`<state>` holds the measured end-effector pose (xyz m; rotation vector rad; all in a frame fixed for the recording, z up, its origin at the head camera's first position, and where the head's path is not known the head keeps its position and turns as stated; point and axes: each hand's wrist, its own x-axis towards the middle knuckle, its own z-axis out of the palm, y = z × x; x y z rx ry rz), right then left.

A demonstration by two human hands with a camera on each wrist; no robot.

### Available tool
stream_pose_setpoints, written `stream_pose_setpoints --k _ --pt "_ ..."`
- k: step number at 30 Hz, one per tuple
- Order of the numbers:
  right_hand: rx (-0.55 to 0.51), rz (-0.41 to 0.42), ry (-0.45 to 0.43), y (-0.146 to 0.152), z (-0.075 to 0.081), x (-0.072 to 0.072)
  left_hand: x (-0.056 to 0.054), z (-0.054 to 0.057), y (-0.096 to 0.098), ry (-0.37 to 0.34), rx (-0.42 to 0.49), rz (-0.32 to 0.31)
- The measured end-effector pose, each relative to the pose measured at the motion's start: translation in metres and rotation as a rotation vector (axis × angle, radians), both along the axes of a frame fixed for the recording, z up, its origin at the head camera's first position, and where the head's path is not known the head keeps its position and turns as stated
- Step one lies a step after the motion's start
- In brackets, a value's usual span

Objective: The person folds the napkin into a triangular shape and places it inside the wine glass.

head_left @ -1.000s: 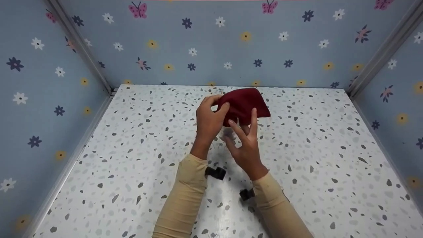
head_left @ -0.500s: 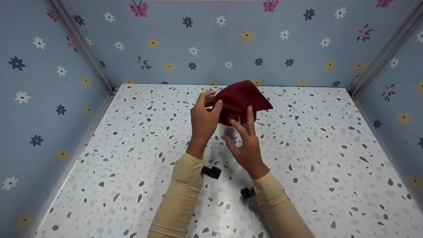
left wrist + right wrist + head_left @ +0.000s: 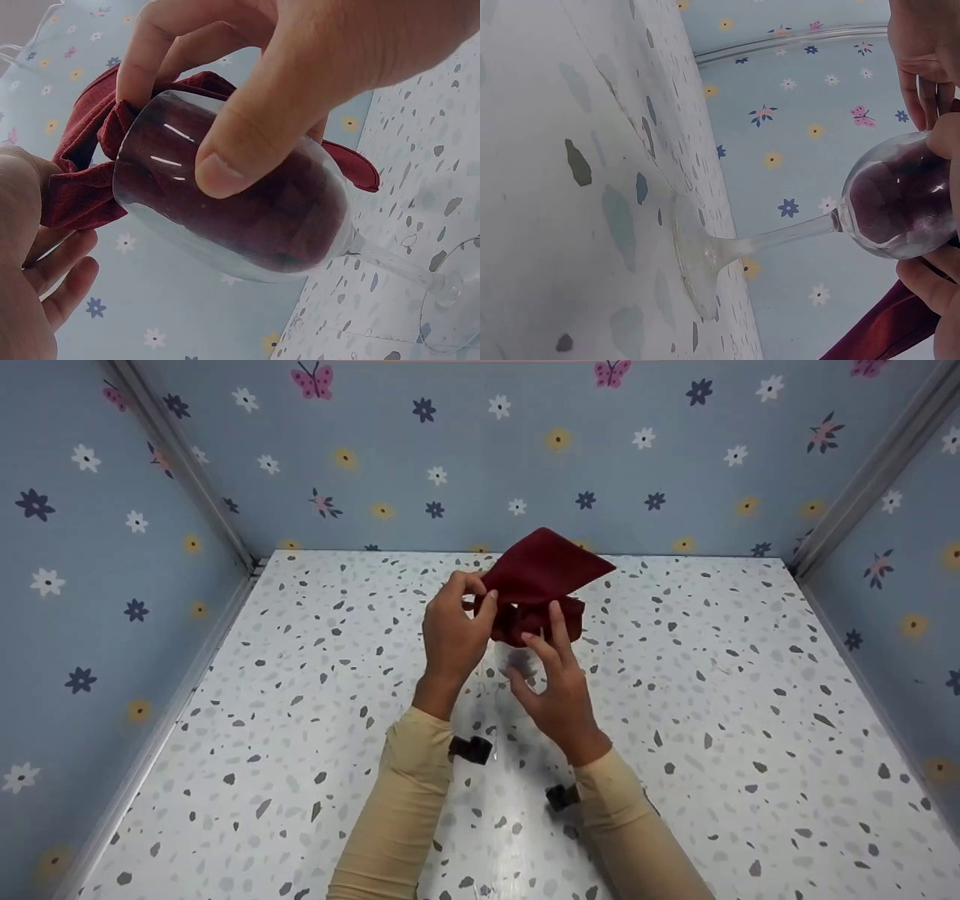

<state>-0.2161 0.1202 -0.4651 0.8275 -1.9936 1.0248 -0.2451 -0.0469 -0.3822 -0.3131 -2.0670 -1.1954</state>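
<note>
A dark red cloth napkin (image 3: 544,566) fills the bowl of a clear wine glass (image 3: 300,202), and its folds spread out above the rim. One pointed corner stands up and to the right. My left hand (image 3: 455,634) pinches the cloth at its left edge between thumb and fingers. Lower down, my right hand (image 3: 559,694) grips the bowl, its thumb (image 3: 225,176) pressed on the glass and a finger up at the rim. The stem runs down to a round foot (image 3: 697,259) on the table. From the head, cloth and fingers hide most of the glass.
The white speckled table (image 3: 735,750) reaches back to a blue flowered wall (image 3: 465,450). Side panels stand to the left and right, with metal posts (image 3: 184,465) in the corners. Black wrist cameras (image 3: 471,749) sit on both beige sleeves.
My left hand has shifted a little to the left. The napkin's free corner has risen and tipped back, showing more folds below it. My right hand stays nearly in place.
</note>
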Motion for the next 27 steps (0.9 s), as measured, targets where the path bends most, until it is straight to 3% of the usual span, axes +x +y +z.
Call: stream_pose_setpoints --k 9,19,27 --pt "0.002 0.015 -0.039 0.003 0.004 -0.002 0.002 -0.006 0.0 0.059 -0.025 0.006" --pt "-0.021 -0.009 -0.052 0.001 0.001 0.002 0.007 -0.015 -0.003 0.021 -0.013 -0.005" --pt "-0.06 -0.03 -0.046 -0.002 0.002 0.003 0.009 -0.014 -0.012 -0.031 0.001 -0.098"
